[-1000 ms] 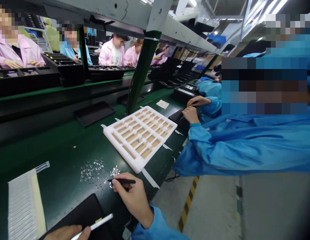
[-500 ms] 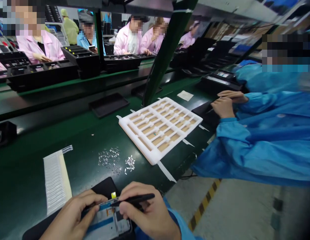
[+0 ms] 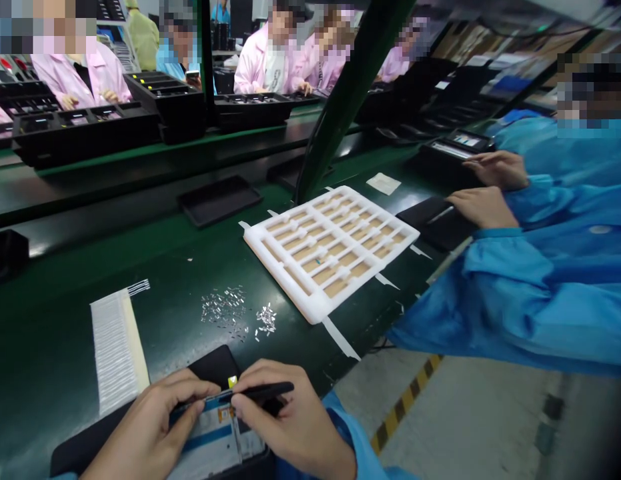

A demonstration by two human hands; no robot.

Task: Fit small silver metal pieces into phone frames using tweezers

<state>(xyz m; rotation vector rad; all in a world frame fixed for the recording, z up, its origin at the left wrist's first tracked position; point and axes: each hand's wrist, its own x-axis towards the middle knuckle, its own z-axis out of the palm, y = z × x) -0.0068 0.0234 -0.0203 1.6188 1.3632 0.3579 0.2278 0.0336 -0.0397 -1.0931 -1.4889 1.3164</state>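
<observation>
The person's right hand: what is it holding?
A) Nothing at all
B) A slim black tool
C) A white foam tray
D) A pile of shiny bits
B. The right hand pinches a slim black tool above a flat device, which the left hand grips.

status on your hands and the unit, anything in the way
Left hand gripping edge of flat device with blue-and-white label. Right hand holding black pen-like tool across it. Small metal parts lie beyond, not touching.

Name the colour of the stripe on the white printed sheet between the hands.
Blue stripe on the white printed sheet, head view.
</observation>
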